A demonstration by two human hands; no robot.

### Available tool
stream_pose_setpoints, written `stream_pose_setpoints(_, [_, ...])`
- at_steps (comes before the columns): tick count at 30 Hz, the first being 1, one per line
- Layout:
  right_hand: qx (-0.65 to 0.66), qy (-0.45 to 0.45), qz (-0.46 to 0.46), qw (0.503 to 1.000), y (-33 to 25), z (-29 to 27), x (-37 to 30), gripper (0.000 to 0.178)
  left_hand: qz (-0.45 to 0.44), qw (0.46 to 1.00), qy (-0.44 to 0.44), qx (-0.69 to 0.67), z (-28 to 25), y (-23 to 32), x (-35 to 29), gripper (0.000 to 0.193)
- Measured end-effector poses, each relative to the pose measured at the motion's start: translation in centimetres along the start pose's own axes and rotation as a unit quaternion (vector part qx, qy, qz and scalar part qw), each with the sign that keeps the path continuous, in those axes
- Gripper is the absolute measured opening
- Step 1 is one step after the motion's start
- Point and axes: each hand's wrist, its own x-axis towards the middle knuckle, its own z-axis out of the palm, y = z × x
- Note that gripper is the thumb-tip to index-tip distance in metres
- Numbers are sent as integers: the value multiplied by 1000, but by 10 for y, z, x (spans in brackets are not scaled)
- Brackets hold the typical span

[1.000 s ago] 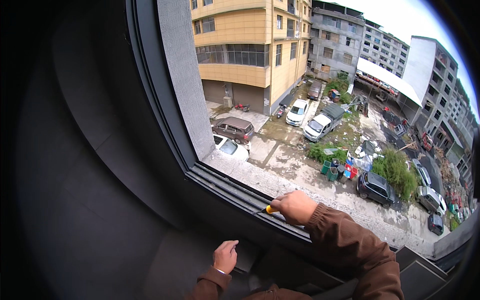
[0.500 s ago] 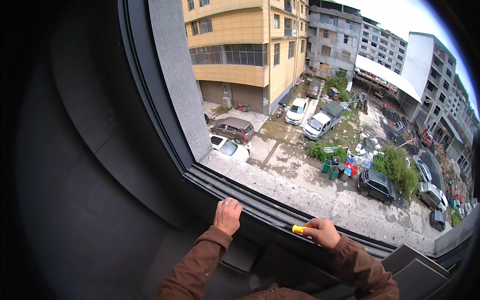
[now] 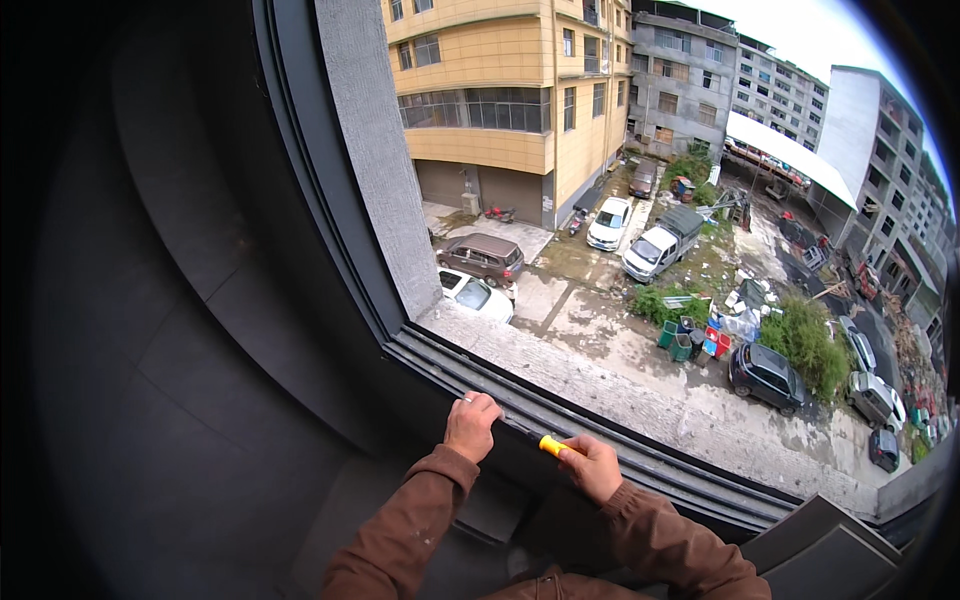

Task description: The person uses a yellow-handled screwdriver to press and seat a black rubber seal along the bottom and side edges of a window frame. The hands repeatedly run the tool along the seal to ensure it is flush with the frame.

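My right hand (image 3: 594,468) is closed round the yellow handle of a screwdriver (image 3: 552,446). Its thin dark shaft points left toward the window track (image 3: 560,422), and its tip is too small to make out clearly. Close to that tip, my left hand (image 3: 472,426) rests over the inner edge of the window frame, fingers curled together. What those fingers hold, if anything, is hidden. A ring shows on one left finger. Both forearms wear brown sleeves and reach in from the lower edge.
A rough concrete ledge (image 3: 620,395) lies outside the dark window frame (image 3: 335,170). Beyond it, far below, is a yard with parked cars, bins (image 3: 690,342) and buildings. A grey panel (image 3: 825,540) stands at the lower right. Dark surfaces fill the left side.
My right hand has moved left with the screwdriver, bringing its shaft close to my left hand. The left hand has shifted slightly right in the picture, as has the whole view outside.
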Motion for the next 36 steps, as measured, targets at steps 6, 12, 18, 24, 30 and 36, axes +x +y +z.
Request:
stream_pose_setpoints(6, [-243,16,-117,963,-48,-2,9,23,-10,1000,-9,-4,-2,-2,2,18])
stream_pose_setpoints(12, [-286,-2,-247,926,-36,-35,-11,23,-16,999,33,-23,0,-6,-5,20])
stream_pose_setpoints(18, [-313,30,-186,931,-19,-4,-12,23,-25,999,7,26,3,5,-4,16])
stream_pose_setpoints(24, [-173,51,-174,968,-16,-10,-19,20,-9,1000,3,9,-1,-2,-3,16])
stream_pose_setpoints(30, [-279,46,-227,932,-19,-4,-4,22,-9,1000,2,19,-1,2,-1,16])
stream_pose_setpoints(36, [-254,86,-214,939,-15,22,-8,21,-6,999,21,28,4,2,-2,15])
